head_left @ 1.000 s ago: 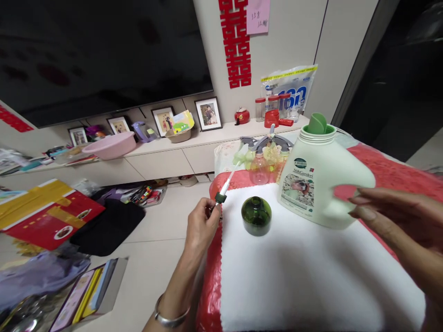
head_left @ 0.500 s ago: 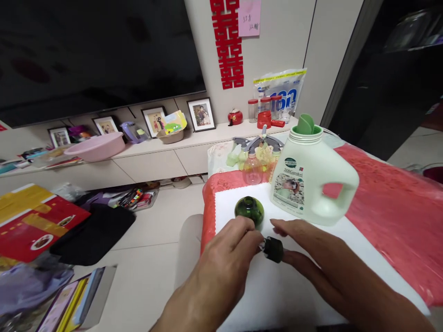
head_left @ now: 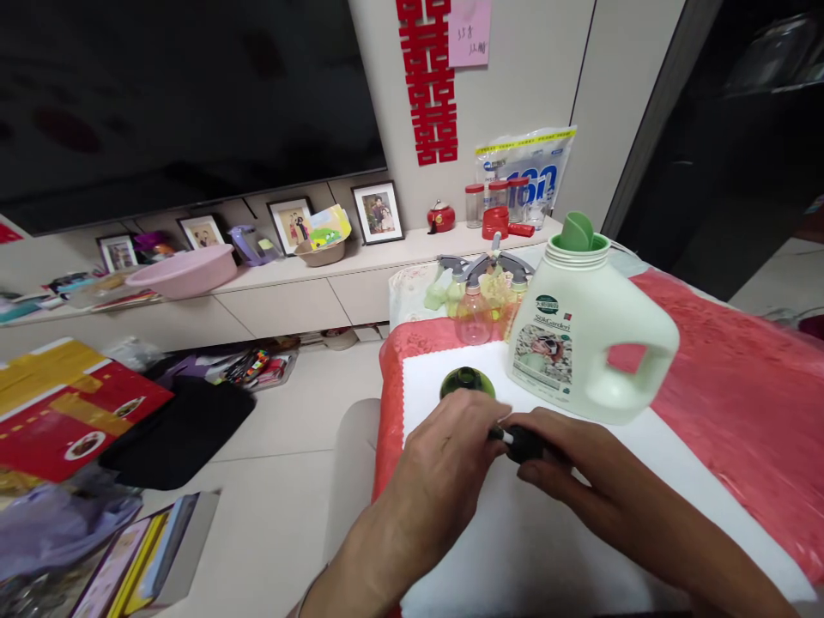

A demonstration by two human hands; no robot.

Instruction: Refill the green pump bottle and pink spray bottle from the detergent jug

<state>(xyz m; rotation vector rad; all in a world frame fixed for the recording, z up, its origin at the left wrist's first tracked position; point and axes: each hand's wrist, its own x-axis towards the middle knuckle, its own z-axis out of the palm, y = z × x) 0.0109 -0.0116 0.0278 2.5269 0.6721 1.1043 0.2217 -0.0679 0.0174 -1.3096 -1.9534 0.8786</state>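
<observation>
Worktop (head_left: 727, 343) has a red cover with a white mat (head_left: 547, 541) laid on it, probably as a soft spot for handling small bits. Closest to the camera are the person's two hands, in front of the pale green jug (head_left: 589, 343) and a bit to its left. Their right hand (head_left: 589, 455) is nearly closed, pinching a dark cap piece (head_left: 526, 444) with finger above and thumb below, likely so it won't slip. Their left hand (head_left: 444, 455) is curled in at the other end, where a short white stem (head_left: 505, 436) shows; the fingertips are mostly hidden, but it seems to have hold of the same piece.

Just past that, left of the jug, a green bottle (head_left: 467, 380) sits upright on the mat, partly hidden by the knuckles, neck uncapped. Standing like that, it probably doesn't need steadying. Jug's got a green scoop-like cap (head_left: 578, 232) poking up from its mouth.

Behind the jug and to its left, a pink spray bottle (head_left: 474, 319) is bunched with others, maybe kept back so elbows don't hit them. Further behind it, red-lidded jars (head_left: 475, 209) stand on the TV cabinet (head_left: 276, 307), with a black TV (head_left: 173, 94) way off to the left.
</observation>
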